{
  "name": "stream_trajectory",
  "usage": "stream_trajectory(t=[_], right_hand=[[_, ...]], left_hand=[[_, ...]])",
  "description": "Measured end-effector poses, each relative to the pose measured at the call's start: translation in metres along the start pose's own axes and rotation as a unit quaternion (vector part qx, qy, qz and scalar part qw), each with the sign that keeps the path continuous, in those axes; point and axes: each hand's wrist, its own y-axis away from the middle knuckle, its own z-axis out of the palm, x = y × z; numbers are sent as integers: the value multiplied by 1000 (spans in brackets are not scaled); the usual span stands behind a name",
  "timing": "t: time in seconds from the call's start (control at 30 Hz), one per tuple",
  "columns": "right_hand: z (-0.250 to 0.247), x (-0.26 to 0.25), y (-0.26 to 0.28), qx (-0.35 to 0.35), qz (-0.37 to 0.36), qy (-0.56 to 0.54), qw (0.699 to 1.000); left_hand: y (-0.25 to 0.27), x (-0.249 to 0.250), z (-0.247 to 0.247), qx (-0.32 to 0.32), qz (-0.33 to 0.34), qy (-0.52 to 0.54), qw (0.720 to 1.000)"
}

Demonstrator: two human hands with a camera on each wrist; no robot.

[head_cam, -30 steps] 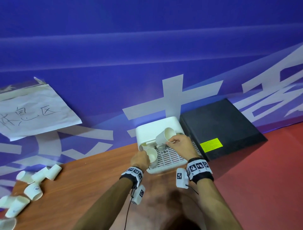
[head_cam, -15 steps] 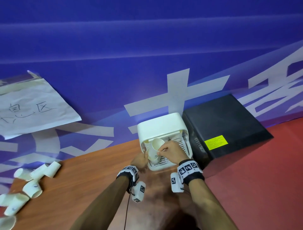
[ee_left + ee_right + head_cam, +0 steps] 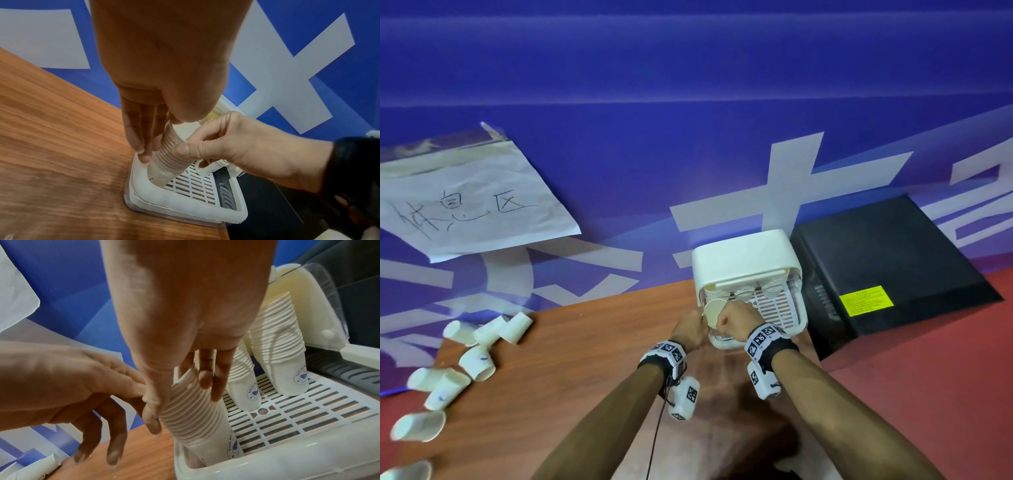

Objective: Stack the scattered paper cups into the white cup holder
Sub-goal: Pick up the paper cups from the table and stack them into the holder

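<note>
The white cup holder stands at the table's far edge, with its slatted tray facing me. A tall stack of nested paper cups leans in the tray's front-left corner. My right hand grips this stack, thumb on one side and fingers on the other. My left hand lies with straight fingers against the stack's left side. Two more cup stacks stand under the holder's hood. Several loose cups lie scattered at the table's left end.
A black box sits right beside the holder. A handwritten paper sheet hangs on the blue wall. Brown table top stretches between the holder and the loose cups, with a red surface to the right.
My right hand carried a single cup down from above the holder and nested it on the stack. It now grips the stack. My left hand stays beside the stack.
</note>
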Motion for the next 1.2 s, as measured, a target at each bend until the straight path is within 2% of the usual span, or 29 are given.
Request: stream_trajectory(t=[0.13, 0.27, 0.37, 0.53, 0.7, 0.8, 0.97, 1.2], right_hand=[[4, 3, -3, -8, 8, -20, 1000], [7, 7, 3, 12, -2, 13, 1000], [-4, 8, 12, 0, 0, -20, 1000], [-32, 0, 20, 58, -27, -97, 993], [-75, -47, 40, 109, -78, -140, 981], [-83, -81, 57, 133, -117, -187, 966], [-51, -122, 73, 161, -129, -311, 928], [8, -193, 79, 122, -173, -269, 939]], left_hand=[[-3, -3, -1, -25, -27, 4, 999], [6, 9, -5, -31, 2, 7, 999], [9, 10, -4, -14, 7, -3, 1000], [23, 9, -5, 53, -8, 29, 998], [76, 39, -37, 177, 51, 50, 982], [111, 37, -58, 252, 50, 37, 966], [174, 8, -80, 360, 40, 62, 930], [216, -74, -104, 378, 0, 52, 924]])
